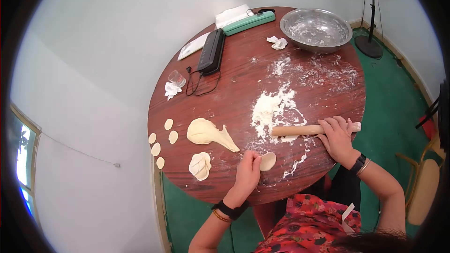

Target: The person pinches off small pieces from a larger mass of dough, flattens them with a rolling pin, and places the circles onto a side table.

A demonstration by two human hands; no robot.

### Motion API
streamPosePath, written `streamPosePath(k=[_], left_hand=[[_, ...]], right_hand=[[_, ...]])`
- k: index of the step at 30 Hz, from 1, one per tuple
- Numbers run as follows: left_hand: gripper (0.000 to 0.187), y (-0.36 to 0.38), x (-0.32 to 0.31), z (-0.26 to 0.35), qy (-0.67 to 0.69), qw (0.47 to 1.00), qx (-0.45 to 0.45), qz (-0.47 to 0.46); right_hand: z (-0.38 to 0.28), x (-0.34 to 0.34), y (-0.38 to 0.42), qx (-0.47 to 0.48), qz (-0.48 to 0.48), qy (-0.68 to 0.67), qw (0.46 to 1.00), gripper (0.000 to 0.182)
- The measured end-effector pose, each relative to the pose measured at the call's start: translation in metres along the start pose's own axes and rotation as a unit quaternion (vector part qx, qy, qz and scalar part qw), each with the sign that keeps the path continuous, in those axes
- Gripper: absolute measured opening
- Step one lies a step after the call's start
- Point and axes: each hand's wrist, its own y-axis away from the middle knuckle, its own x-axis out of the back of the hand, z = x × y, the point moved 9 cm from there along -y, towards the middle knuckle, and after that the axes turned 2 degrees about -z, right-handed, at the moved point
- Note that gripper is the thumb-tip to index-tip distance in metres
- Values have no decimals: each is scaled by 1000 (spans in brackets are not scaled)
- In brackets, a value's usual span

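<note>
The left hand [248, 173] pinches the left edge of a dough round [268, 161] between thumb and fingers, its wrist crossing the near edge of the tabletop [234, 98]. A strip of wood separates the round from that edge. The right hand [338, 140] is closed over the right part of a rolling pin [300, 130]; beyond its fingers, the pin's end reaches the tabletop's right edge, while the other end points left, into flour [267, 107] ahead of the round. Between the hands, a thin flour trail crosses otherwise open wood. Just left of the left hand sits a dough pile [200, 166]; ahead and left lies a larger dough piece [204, 131], its narrow tail pointing back toward that hand. Farther left, small dough discs [173, 137] spread toward the left edge, the outermost close to the rim. Ahead of the left hand, a broad stretch of wood runs between the flour and a black device [212, 51] with its cord, near a glass [176, 78]. Well ahead of the right hand, a metal bowl [316, 28] stands near the far right edge.
</note>
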Motion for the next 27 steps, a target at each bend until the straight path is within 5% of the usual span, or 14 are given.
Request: streamPosePath(k=[5,8,10,14,17,20,23,27], left_hand=[[11,7,42,-50,75,990,-23,119],[16,8,80,-79,231,958,93,145],[19,9,114,-75,212,953,126,174],[25,16,175,-101,251,928,109,251],[32,38,202,-132,165,925,225,260],[39,52,235,-151,-152,921,98,345],[41,51,214,-123,-74,948,54,306],[44,20,148,-50,-137,983,-33,116]], right_hand=[[1,0,-1,-5,0,-23,1000,45],[0,2,-1,0,-5,-33,999,44],[-1,3,-1,2,-2,-36,999,44],[0,4,-1,7,11,-34,999,43],[0,2,-1,9,11,-33,999,44],[0,3,0,12,17,-31,999,43],[-1,5,-1,13,20,-34,999,43],[0,4,-1,10,15,-39,999,42]])
